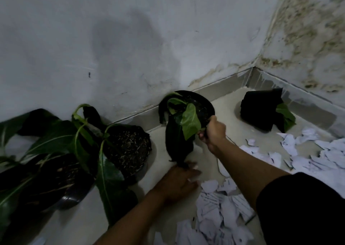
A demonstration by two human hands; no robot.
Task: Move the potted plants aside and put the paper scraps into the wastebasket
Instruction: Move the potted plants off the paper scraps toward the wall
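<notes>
A black potted plant [179, 144] with green leaves hangs just above the floor near the wall. My right hand [212, 131] grips its rim at the right side. My left hand [179, 181] is cupped under and against its bottom. Two more potted plants stand to the left: one full of dark soil [128, 147] and a larger one [54, 181] at the far left. Another black pot [259, 110] sits in the corner at the right. Torn white paper scraps [224, 207] litter the floor at the lower right. No wastebasket is in view.
A stained white wall [130, 48] runs behind the pots and meets a second wall [308, 39] in the corner. A grey skirting tile [224, 84] lines the floor. More scraps [317, 155] lie along the right.
</notes>
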